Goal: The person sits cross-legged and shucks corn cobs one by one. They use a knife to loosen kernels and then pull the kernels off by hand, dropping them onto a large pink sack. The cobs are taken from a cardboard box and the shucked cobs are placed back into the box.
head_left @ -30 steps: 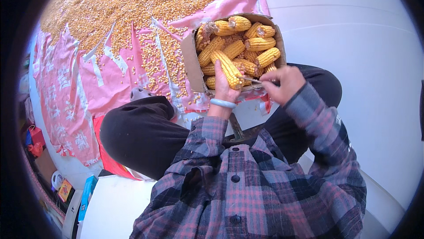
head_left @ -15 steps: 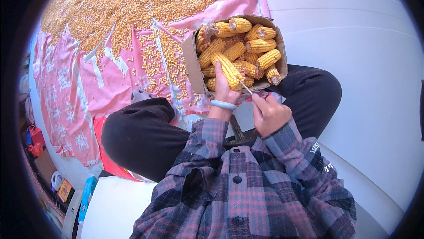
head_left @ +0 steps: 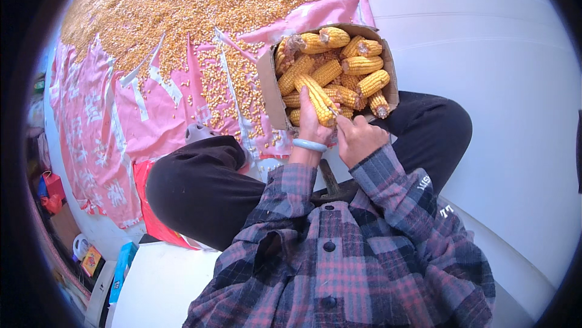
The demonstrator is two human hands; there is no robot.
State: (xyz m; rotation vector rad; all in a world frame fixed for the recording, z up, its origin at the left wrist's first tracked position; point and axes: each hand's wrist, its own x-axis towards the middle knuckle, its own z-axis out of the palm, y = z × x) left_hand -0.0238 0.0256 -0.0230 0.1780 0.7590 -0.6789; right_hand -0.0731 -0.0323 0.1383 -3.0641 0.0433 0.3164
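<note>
My left hand is closed round an ear of yellow corn, its thumb lying along the side. The ear slants over the near rim of a cardboard box, its lower end toward me. My right hand is closed on a thin metal rod-like tool, whose handle is hidden in the fingers. Its tip meets the lower end of the ear, where a narrow groove runs up between the kernel rows. More ears of corn are heaped in the box behind my hands.
Loose corn kernels cover a pink cloth at the far left. My bent knees flank the box, with a dark stand-like piece between them. A white panelled surface lies at the right. Packages stand at the lower left.
My right hand has moved up and left, closer to the ear, and the tool's tip has pushed farther along it. Less of the metal rod shows now. The left hand keeps its hold.
</note>
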